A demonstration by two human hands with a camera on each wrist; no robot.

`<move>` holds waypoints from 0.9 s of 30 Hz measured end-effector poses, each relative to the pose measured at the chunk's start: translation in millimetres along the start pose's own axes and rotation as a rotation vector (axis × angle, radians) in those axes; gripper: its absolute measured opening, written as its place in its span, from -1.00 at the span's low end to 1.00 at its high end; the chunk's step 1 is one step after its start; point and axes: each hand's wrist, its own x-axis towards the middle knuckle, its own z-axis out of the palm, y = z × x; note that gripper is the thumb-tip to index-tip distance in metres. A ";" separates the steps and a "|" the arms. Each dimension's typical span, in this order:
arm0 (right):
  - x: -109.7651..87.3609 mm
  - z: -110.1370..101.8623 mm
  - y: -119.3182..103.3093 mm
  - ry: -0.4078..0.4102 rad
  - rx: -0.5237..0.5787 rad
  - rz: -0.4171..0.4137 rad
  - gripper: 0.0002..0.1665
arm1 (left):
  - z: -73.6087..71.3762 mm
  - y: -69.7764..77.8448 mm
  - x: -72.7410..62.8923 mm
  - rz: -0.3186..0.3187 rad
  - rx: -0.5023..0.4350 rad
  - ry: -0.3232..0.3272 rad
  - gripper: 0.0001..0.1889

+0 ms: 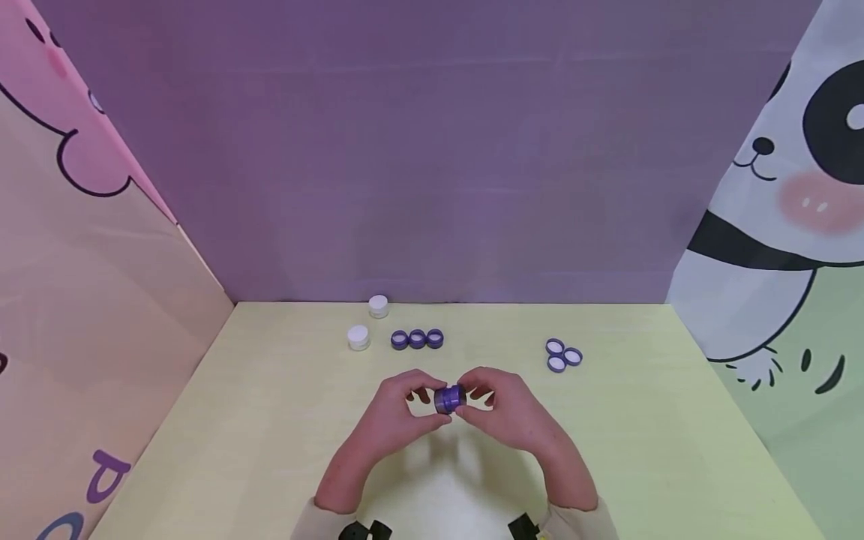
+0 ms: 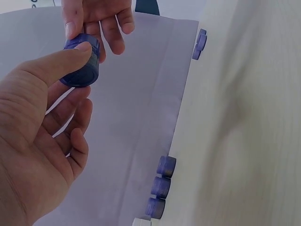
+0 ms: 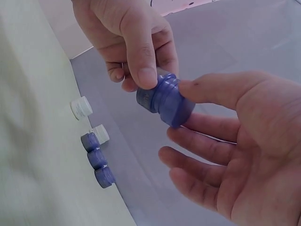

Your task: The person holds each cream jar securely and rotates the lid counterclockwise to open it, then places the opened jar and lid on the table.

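Both hands hold a small purple jar (image 1: 450,399) above the middle of the table. My left hand (image 1: 400,414) pinches its body between thumb and fingers. On the opposite end, the thumb and fingertips of my right hand (image 1: 508,409) pinch the purple lid (image 3: 178,104). A ridged neck shows between lid and body in the right wrist view; whether the two are threaded together I cannot tell. Beyond the hands, three lidless purple jars (image 1: 417,340) stand in a row. Three purple lids (image 1: 556,364) lie in a cluster farther right, their white insides facing up.
Two white lidded jars stand at the back left, one nearer (image 1: 358,337) and one by the back wall (image 1: 378,306). A purple backdrop (image 1: 445,165) rises behind the pale table (image 1: 641,435), with printed panels at both sides.
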 end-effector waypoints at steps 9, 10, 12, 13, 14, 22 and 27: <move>-1.0 -2.6 0.2 0.050 -0.003 -0.014 -0.61 | -1.9 -1.3 0.5 -0.030 0.027 0.016 -0.62; -1.1 -3.0 0.3 0.051 -0.007 -0.017 -0.59 | -2.3 -1.8 0.5 -0.034 0.029 0.018 -0.62; -1.2 -3.8 0.6 0.048 -0.013 -0.019 -0.58 | -3.7 -2.4 0.4 -0.033 0.025 0.020 -0.62; -1.4 -4.3 0.8 0.046 -0.014 -0.021 -0.59 | -4.7 -2.6 0.4 -0.034 0.023 0.021 -0.62; -1.5 -4.8 1.1 0.043 -0.011 -0.024 -0.59 | -5.9 -2.8 0.4 -0.037 0.022 0.021 -0.62; -0.5 -6.9 2.3 0.018 0.011 0.025 -0.60 | -24.2 -5.5 -1.1 -0.082 0.000 0.078 -0.59; -0.6 -5.0 3.4 0.040 -0.009 0.067 -0.56 | -35.9 -8.8 -5.4 -0.106 0.014 0.115 -0.58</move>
